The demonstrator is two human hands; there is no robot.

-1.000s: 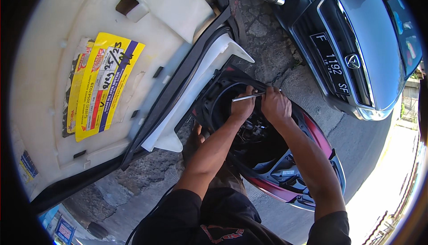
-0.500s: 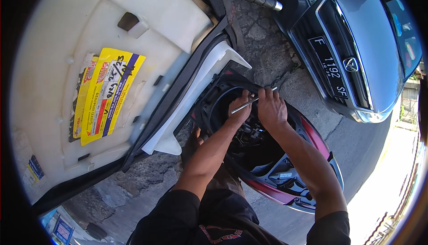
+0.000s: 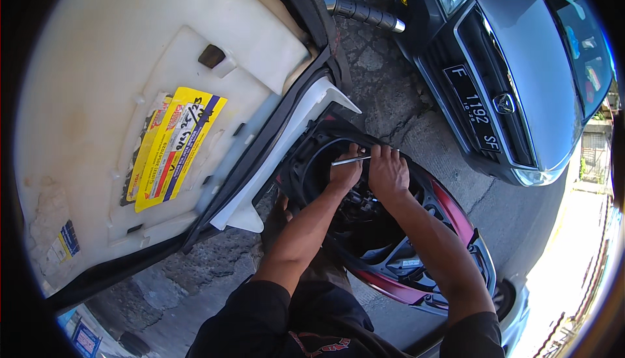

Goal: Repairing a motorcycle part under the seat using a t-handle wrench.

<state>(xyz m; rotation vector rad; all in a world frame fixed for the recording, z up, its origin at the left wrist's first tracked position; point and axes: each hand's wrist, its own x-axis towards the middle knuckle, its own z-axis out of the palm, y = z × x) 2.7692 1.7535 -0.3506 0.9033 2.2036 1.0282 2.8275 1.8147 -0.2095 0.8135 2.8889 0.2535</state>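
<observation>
both forearms reach from the lower edge into the open black under-seat well of a maroon scooter (image 3: 449, 205). the left hand (image 3: 345, 170) is curled shut around a thin silver metal rod (image 3: 350, 160), which lies level across the well's rim. the right hand (image 3: 388, 174) rests just beside it, fingers bent over the rod's end. the raised white seat underside (image 3: 130, 71) with a yellow sticker (image 3: 176, 146) stands left. beyond, a grey car (image 3: 527, 78) is parked.
</observation>
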